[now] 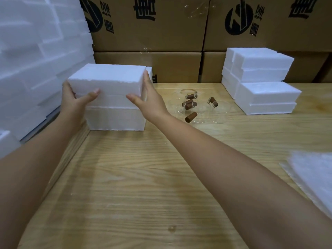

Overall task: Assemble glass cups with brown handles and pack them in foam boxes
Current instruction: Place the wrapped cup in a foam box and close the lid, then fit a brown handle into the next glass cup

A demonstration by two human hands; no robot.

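While both arms reach forward over the table (143, 177), the hands clasp a white foam box (107, 78) by its two short ends. The left hand (71, 95) wraps the left end, thumb laid across the front face and the fingers hidden round the far side. The right hand (149, 99) lies against the right end with fingers pointing up along it and the thumb pressed on the front face near the lower corner. The box is level, broad face up, its long axis running straight from one hand to the other and its long front side facing the person. Directly under the grip sits more white foam (115, 117) of the same width, lined up with the box; whether the two touch I cannot tell. Just right of the right hand, on the table, lie several clear glass cups (215, 115) with short brown handles (191, 117) pointing various ways. Farther right of them stands a stack of closed foam boxes (260, 83). Left of the left hand rises a wall of foam pieces (36, 51), and beyond the grip are printed cartons (152, 29). Clear plastic (314, 177) lies by the right forearm.
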